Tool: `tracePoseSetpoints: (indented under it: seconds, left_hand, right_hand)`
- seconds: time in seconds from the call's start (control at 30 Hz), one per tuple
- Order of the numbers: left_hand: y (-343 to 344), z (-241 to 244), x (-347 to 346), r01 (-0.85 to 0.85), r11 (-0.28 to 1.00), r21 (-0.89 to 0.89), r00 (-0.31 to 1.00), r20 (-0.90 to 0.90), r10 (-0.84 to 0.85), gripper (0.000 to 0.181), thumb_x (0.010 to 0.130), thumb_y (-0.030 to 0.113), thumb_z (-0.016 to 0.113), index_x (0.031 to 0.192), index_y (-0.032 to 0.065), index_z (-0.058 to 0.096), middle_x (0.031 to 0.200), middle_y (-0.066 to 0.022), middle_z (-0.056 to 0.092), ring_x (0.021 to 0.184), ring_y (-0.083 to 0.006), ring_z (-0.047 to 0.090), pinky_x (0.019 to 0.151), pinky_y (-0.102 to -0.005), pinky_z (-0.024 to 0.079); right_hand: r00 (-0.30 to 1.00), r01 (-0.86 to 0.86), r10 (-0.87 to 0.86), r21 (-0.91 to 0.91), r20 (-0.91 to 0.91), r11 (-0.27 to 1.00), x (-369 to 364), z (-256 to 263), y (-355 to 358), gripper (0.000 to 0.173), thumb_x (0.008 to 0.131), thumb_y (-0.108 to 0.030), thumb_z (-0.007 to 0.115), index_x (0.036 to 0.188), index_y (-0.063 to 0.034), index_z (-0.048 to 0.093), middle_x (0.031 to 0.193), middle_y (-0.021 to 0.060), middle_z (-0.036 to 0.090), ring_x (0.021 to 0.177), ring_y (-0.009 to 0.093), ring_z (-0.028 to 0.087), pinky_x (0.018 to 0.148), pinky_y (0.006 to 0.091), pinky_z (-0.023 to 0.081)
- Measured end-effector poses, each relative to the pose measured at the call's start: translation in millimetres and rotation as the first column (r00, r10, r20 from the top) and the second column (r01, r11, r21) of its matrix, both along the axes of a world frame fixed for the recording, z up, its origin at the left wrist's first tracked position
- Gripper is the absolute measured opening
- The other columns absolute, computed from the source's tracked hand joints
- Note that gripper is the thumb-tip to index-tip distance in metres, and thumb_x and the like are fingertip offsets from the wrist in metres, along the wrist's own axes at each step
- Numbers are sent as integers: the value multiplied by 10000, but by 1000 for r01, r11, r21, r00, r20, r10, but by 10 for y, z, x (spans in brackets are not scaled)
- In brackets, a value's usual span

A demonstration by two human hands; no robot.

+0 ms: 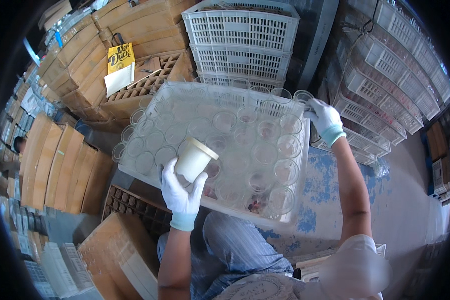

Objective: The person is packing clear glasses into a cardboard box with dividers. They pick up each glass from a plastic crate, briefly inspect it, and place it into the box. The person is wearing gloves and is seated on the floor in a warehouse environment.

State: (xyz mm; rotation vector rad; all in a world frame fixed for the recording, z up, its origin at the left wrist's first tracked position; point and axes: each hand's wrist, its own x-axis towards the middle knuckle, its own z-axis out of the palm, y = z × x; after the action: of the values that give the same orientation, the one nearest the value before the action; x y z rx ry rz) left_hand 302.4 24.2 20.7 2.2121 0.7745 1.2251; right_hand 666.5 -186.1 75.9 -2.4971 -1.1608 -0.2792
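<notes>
My left hand, in a white glove with a pale green cuff, grips a cream cup-shaped piece with a flared rim. It is tilted, with the rim towards the upper right, above the near left part of a white plastic crate. Clear round glass vessels fill the crate in rows; some along the left and far sides stand at its edge. At the far right corner, the gloved fingers of my right hand close on a clear glass. Those fingertips are partly hidden.
Stacked white slotted crates stand behind, with more crates at the right. Cardboard cartons pile up at the left. A divided carton holds a yellow bag. Another carton sits by my left arm.
</notes>
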Motion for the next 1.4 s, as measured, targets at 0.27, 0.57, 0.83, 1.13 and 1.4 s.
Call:
tracePoseSetpoints:
  seconds: [0.27, 0.57, 0.83, 1.13, 1.4]
  left_hand:
    - [53, -49, -121, -19, 991, 134, 996, -88, 31, 741, 800, 315, 840, 1365, 17, 465, 1264, -202, 566, 1149, -370, 557, 994, -470, 435]
    - [6, -28, -25, 17, 996, 93, 1000, -12, -16, 724, 804, 263, 828, 1390, 22, 477, 1236, -223, 574, 1130, -400, 568, 984, -487, 440]
    - [-35, 2, -27, 16, 990, 140, 996, -87, -4, 722, 836, 281, 799, 1416, 31, 449, 1323, -220, 550, 1211, -404, 531, 1037, -496, 410]
    - [-38, 20, -15, 30, 987, 156, 998, -66, -20, 714, 837, 272, 796, 1412, 20, 454, 1345, -227, 542, 1229, -410, 526, 1056, -491, 404]
    - [-36, 6, -49, 14, 989, 144, 995, -96, 0, 756, 818, 297, 817, 1426, 36, 452, 1326, -224, 554, 1211, -407, 538, 1041, -495, 411]
  right_hand:
    - [1000, -21, 13, 605, 18, 796, -332, 903, -814, 287, 915, -50, 668, 1194, 16, 649, 1028, 108, 731, 908, 141, 671, 856, 278, 526]
    - [361, 771, 910, 614, -202, -170, -615, -543, -1624, 363, 1032, -269, 568, 1304, -28, 568, 1263, 138, 642, 1091, 264, 652, 921, 423, 591]
    - [54, 911, 964, 383, 259, -154, -1148, -909, -1112, 312, 1011, -184, 587, 1294, -56, 622, 1401, 194, 568, 1327, 413, 516, 1035, 466, 551]
    - [-1, 919, 966, 380, 258, -101, -1417, -792, -885, 311, 1013, -266, 595, 1211, -35, 656, 1183, 145, 687, 1099, 306, 665, 887, 423, 603]
    - [344, 777, 939, 560, 1, -285, -1173, -630, -1033, 332, 1005, -245, 609, 1235, -6, 615, 1210, 161, 661, 1210, 313, 610, 1085, 426, 515]
